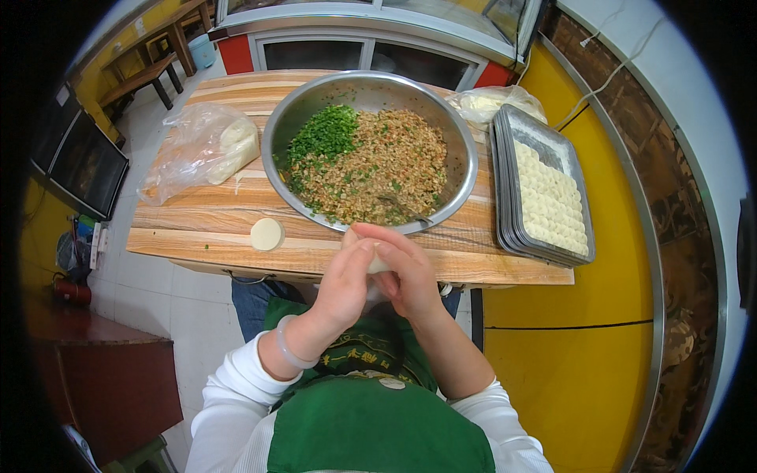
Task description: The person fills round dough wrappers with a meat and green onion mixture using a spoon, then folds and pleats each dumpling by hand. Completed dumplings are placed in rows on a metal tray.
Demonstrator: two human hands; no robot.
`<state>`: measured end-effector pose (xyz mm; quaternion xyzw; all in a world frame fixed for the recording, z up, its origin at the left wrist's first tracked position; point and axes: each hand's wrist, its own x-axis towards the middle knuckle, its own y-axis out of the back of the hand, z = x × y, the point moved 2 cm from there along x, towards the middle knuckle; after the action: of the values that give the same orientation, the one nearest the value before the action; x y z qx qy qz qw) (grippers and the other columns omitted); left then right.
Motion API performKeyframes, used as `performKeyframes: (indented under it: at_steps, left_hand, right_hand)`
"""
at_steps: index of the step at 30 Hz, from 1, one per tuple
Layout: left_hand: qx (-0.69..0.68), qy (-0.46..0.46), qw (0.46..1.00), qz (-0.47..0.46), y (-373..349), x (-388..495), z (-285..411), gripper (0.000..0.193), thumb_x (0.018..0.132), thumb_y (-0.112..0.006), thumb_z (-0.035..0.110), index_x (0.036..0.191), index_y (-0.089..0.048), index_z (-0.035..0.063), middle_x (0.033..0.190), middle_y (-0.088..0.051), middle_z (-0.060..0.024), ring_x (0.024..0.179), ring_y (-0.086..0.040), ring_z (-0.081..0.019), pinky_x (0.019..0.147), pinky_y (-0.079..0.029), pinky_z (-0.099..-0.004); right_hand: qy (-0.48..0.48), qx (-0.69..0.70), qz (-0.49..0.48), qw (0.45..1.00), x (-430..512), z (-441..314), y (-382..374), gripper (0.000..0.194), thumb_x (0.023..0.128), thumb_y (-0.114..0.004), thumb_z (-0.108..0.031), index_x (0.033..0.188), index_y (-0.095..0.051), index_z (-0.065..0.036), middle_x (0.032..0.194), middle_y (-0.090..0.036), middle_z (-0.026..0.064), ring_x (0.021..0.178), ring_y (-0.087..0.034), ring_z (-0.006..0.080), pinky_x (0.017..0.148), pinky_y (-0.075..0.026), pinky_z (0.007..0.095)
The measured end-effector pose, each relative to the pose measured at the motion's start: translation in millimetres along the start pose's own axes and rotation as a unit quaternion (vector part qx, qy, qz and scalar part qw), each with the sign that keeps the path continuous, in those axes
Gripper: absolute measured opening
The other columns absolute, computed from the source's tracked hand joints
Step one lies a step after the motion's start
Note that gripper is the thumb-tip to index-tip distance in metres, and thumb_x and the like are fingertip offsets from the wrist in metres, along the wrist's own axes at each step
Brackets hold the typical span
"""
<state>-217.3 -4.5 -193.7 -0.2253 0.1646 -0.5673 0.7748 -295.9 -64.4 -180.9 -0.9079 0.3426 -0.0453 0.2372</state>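
Observation:
My left hand (pixel 346 281) and my right hand (pixel 411 272) meet at the near edge of the table, closed around a small piece of pale dough (pixel 377 264), mostly hidden by the fingers. Just beyond them stands a large steel bowl (pixel 467 171) of chopped filling (pixel 378 162) with chopped green herbs (pixel 325 130) at its left. A utensil (pixel 408 208) lies partly sunk in the filling near the rim. To the left of my hands, a stack of round dough wrappers (pixel 267 235) rests on the wooden table (pixel 201 230).
A clear plastic bag (pixel 195 148) with dough lies at the left. On the right, stacked metal trays (pixel 502 195) hold rows of dumplings (pixel 550 201) on top, with another plastic bag (pixel 497 103) behind. A glass-fronted cabinet (pixel 366 50) stands beyond the table.

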Motion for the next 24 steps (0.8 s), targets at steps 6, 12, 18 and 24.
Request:
performKeyframes:
  at_steps: [6, 12, 18, 24]
  left_hand:
    - [-0.009, -0.006, 1.000, 0.021, -2.0, -1.8, -3.4, 0.029, 0.094, -0.029, 0.019, 0.096, -0.051, 0.0003, 0.079, -0.056, -0.0087, 0.061, -0.055, -0.0148, 0.055, -0.046, -0.0250]
    - [-0.041, 0.044, 0.993, 0.105, -12.0, -6.2, -1.7, 0.027, 0.093, -0.031, 0.019, 0.098, -0.050, 0.0009, 0.083, -0.055, -0.0079, 0.069, -0.055, -0.0150, 0.055, -0.046, -0.0255]
    - [0.040, 0.017, 0.995, 0.089, -9.4, -9.7, 1.0, 0.030, 0.092, -0.029, 0.019, 0.096, -0.053, -0.0002, 0.093, -0.053, -0.0091, 0.083, -0.051, -0.0148, 0.066, -0.043, -0.0282]
    - [0.192, -0.192, 0.956, 0.111, -21.9, -24.9, 0.3, 0.039, 0.090, -0.036, 0.030, 0.112, -0.044, -0.0009, 0.100, -0.052, -0.0114, 0.089, -0.050, -0.0201, 0.079, -0.040, -0.0288]
  right_hand:
    - [-0.014, -0.015, -0.014, 1.000, 2.5, 2.2, 0.3, 0.036, 0.087, -0.043, -0.017, 0.117, -0.051, 0.002, 0.072, -0.055, -0.0014, 0.042, -0.031, -0.0006, 0.036, -0.021, 0.0146]
    - [-0.014, -0.038, -0.099, 0.994, 9.8, 5.1, 5.4, 0.042, 0.087, -0.040, -0.022, 0.122, -0.048, 0.000, 0.079, -0.055, 0.0001, 0.052, -0.040, 0.0016, 0.041, -0.028, 0.0149]
    - [-0.006, -0.047, -0.115, 0.992, 10.7, 5.7, 3.6, 0.034, 0.084, -0.040, -0.020, 0.110, -0.053, -0.001, 0.077, -0.052, 0.0007, 0.065, -0.045, 0.0073, 0.058, -0.037, 0.0194]
    - [0.131, -0.046, -0.068, 0.988, -11.9, -3.1, -21.5, 0.022, 0.073, -0.040, -0.015, 0.084, -0.053, 0.000, 0.084, -0.051, 0.0072, 0.080, -0.046, 0.0142, 0.076, -0.035, 0.0248]
